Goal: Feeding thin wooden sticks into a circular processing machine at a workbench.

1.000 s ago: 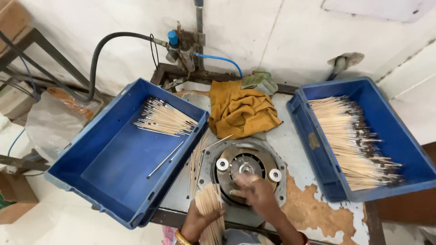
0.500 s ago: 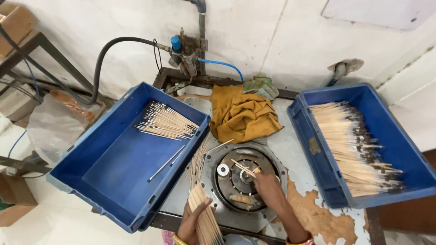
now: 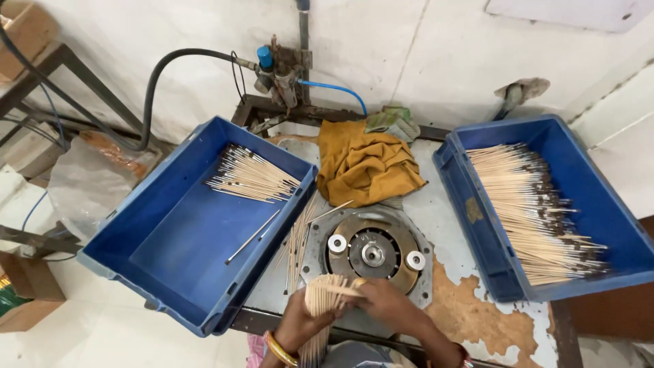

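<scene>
Wooden stick bundle (image 3: 321, 300) sits clamped in your left hand (image 3: 300, 320); your right hand (image 3: 381, 303) pinches its tips, round metal fixture plate (image 3: 371, 252) at 12 o'clock.

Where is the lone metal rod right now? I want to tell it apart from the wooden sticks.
In the head view, the metal rod lies alone on the floor of the left blue crate, just below the pile of wooden sticks at the crate's far end.

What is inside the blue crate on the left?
The left crate holds a small pile of thin sticks at its far end and one metal rod lying alone on the floor. Nothing covers them; only the near wall's inner face is hidden.
</scene>
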